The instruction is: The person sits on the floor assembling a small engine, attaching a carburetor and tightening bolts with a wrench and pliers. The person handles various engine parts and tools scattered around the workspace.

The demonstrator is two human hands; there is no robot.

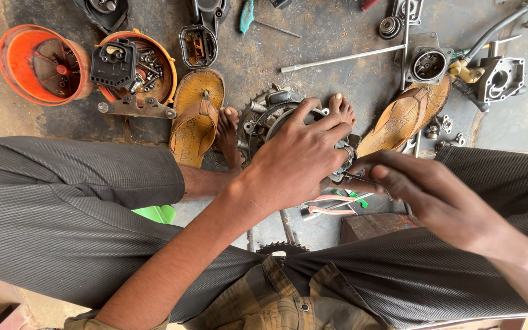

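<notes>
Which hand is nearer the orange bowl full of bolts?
Left. The left hand rests on the engine part, right of the orange bowl; the right hand is farther right.

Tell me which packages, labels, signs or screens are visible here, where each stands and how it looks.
None: no package, label, sign or screen shows.
Nearest to containers: two round orange tubs, top left. One shows inner ribs; the other holds bolts and a black part.
</notes>
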